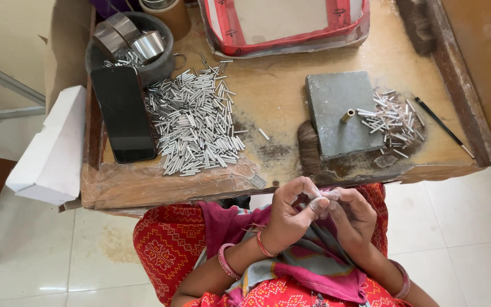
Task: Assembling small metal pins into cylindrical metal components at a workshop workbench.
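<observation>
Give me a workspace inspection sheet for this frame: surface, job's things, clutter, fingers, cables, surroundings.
Surface: worn wooden table, dusty dark patches near the front edge.
Job's things: large pile of small metal tubes; smaller pile beside a grey stone block with a brass piece on it.
Clutter: black phone, dark bowl of metal rings, red-rimmed tray, thin black stick, white box.
Fingers: left hand and right hand meet over the lap, pinching something too small to tell.
Cables: nothing seen.
Surroundings: pale tiled floor.

Tiny pale piece (320,196) pinched btwn fingertips, over lap.
</observation>
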